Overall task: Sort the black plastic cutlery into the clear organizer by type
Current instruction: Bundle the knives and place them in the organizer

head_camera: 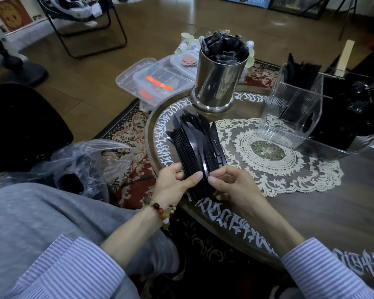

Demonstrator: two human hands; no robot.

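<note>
A thick fan of black plastic knives (194, 143) lies over the near left edge of the round table, blades pointing away from me. My left hand (175, 182) grips the handle ends from the left, thumb across the top. My right hand (227, 186) pinches the handles from the right. The clear organizer (294, 111) stands at the far right of the table, with black cutlery upright in its back compartments and dark pieces in its right part.
A steel canister (216, 76) stuffed with black wrappers stands at the table's far edge. Clear lidded boxes (156, 80) sit on the floor behind it. A crumpled plastic bag (84, 167) lies at my left knee. A lace doily (274, 156) covers the table's middle.
</note>
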